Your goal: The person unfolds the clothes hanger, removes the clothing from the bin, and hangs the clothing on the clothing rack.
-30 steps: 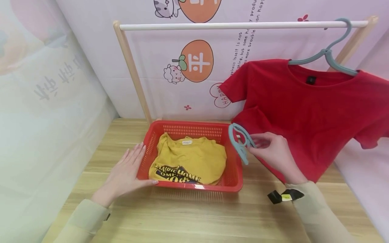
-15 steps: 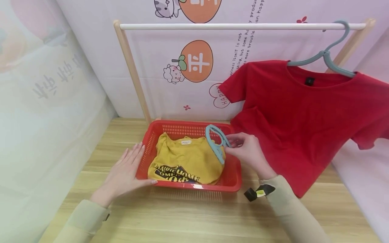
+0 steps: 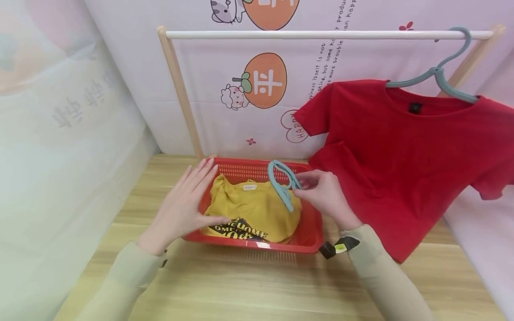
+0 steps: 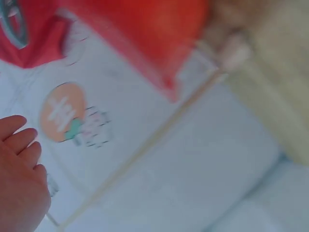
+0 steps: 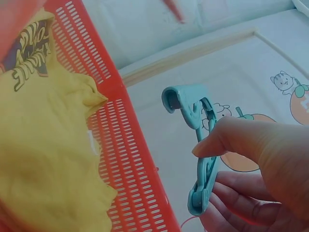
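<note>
Hanger (image 5: pixel 204 178) of folded teal plastic is pinched between thumb and fingers of the right hand (image 3: pixel 323 191), above the red slotted plastic basket (image 3: pixel 289 248) and its yellow printed fabric T-shirt (image 3: pixel 253 207) — a light, steady grip should control it best; left hand (image 3: pixel 182 214) fingers are slightly spread.

Rail (image 3: pixel 321 34): white, borne on pale wooden posts (image 3: pixel 180 91). Red shirt (image 3: pixel 405 151), dark neck label (image 3: pixel 415 108), hangs near its right end on a blue-green hanger (image 3: pixel 439 71). Backdrop (image 3: pixel 249 122): pale, orange fruit prints (image 3: pixel 255 96). Table (image 3: pixel 241 290): wood-grained.
</note>
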A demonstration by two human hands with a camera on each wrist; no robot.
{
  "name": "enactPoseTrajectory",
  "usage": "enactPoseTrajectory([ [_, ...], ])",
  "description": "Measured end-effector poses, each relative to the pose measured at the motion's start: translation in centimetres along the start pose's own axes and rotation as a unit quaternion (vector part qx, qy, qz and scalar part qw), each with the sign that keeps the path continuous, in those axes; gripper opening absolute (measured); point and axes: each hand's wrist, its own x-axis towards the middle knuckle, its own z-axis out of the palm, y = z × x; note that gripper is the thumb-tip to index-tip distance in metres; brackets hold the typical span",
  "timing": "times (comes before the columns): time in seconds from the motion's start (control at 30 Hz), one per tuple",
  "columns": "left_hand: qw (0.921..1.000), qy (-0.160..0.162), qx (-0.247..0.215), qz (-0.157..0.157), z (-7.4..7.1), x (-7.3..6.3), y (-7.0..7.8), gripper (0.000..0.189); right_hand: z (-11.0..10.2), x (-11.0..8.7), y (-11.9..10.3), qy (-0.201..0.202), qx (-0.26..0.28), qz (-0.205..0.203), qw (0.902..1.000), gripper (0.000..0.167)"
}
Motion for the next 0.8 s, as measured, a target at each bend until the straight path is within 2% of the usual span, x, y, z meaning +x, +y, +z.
enactPoseTrajectory([
  [0.17, 0.9926, 0.078, -0.035, 0.086, 0.0, 3.6, 1.5, 0.106, -0.2, 0.4, -0.2, -0.005, -0.006, 0.000, 1.0000, 0.038],
  [0.23, 0.9893, 0.089, -0.041, 0.108, 0.4, 4.6, 2.2, 0.097, -0.3, 0.6, -0.3, -0.006, -0.006, -0.003, 1.0000, 0.039],
  [0.3, 0.9876, 0.086, -0.047, 0.123, 0.9, 5.3, 2.8, 0.088, -0.3, 0.8, -0.4, -0.009, -0.007, -0.005, 0.9999, 0.039],
  [0.5, 0.9832, 0.072, -0.078, 0.148, 1.9, 6.8, 4.4, 0.069, -0.2, 0.8, -1.5, -0.018, -0.017, -0.022, 0.9995, 0.039],
  [0.67, 0.9800, 0.098, -0.060, 0.163, 2.5, 7.7, 5.3, 0.049, 0.0, 0.7, -3.0, -0.031, -0.013, -0.050, 0.9982, 0.038],
  [0.8, 0.9792, 0.130, -0.046, 0.149, 2.6, 8.0, 5.6, 0.030, 0.2, 0.3, -4.0, -0.040, 0.004, -0.057, 0.9976, 0.040],
])
